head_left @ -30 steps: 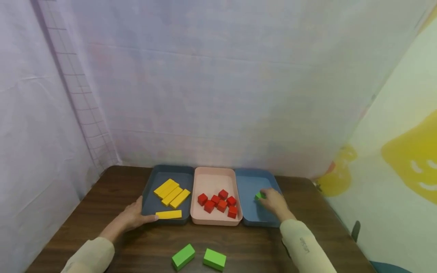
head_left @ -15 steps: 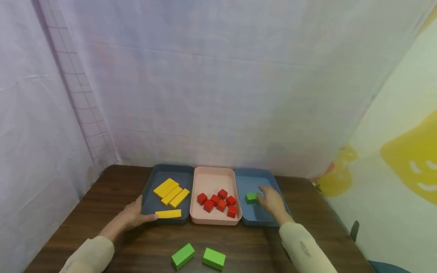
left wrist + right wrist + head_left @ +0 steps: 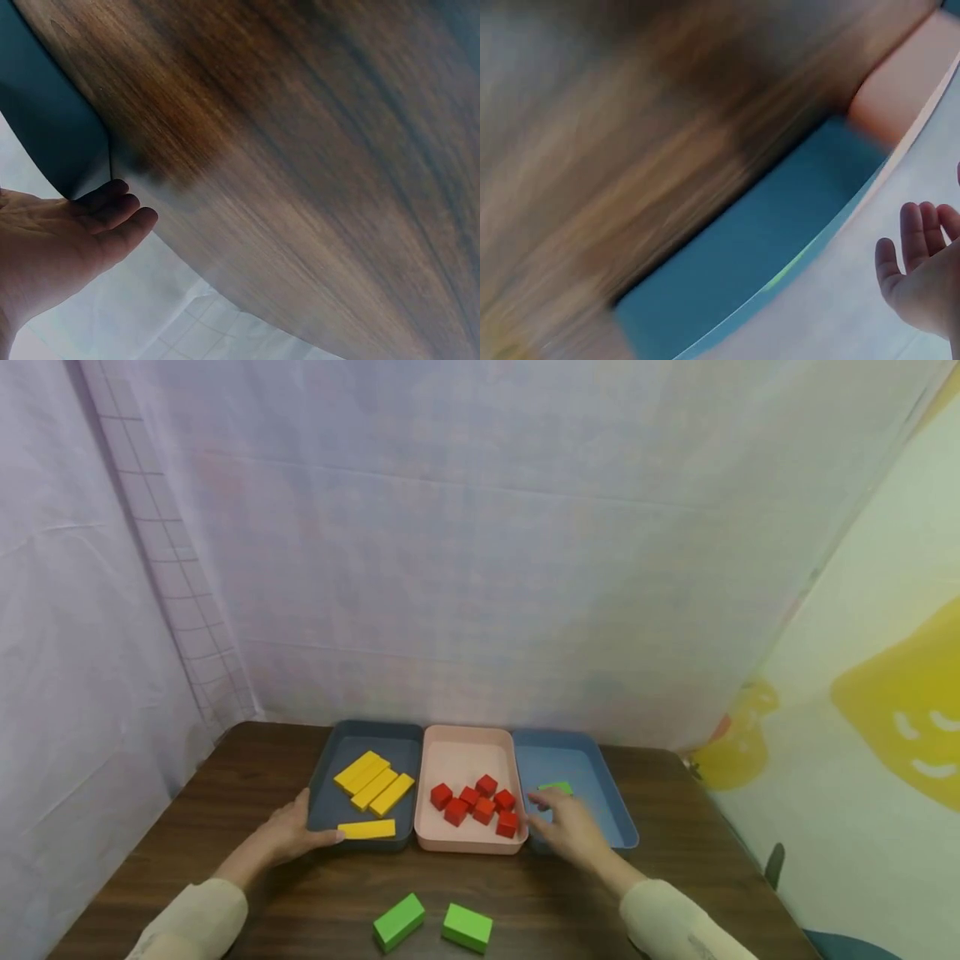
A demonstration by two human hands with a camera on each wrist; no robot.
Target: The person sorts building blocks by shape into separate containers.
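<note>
My left hand (image 3: 288, 835) rests along the front left corner of the dark blue tray (image 3: 321, 785), fingers extended, thumb near a yellow block (image 3: 367, 829). In the left wrist view its fingers (image 3: 124, 225) lie relaxed at the tray's corner. My right hand (image 3: 567, 829), holding nothing, hovers over the front of the lighter blue tray (image 3: 611, 793), fingers spread. A green block (image 3: 557, 787) lies in that tray, partly hidden behind the hand. Two more green blocks, the left one (image 3: 399, 922) and the right one (image 3: 467, 927), lie on the table near me.
Between the blue trays stands a pink tray (image 3: 468, 743) with several red cubes (image 3: 483, 810). Several yellow blocks (image 3: 372, 781) lie in the dark blue tray. Behind the dark wood table (image 3: 315, 914) hangs a pale cloth (image 3: 465, 568).
My right hand has let go of the green block in the lighter blue tray, then moved left and toward me. The left hand has stayed at its tray.
</note>
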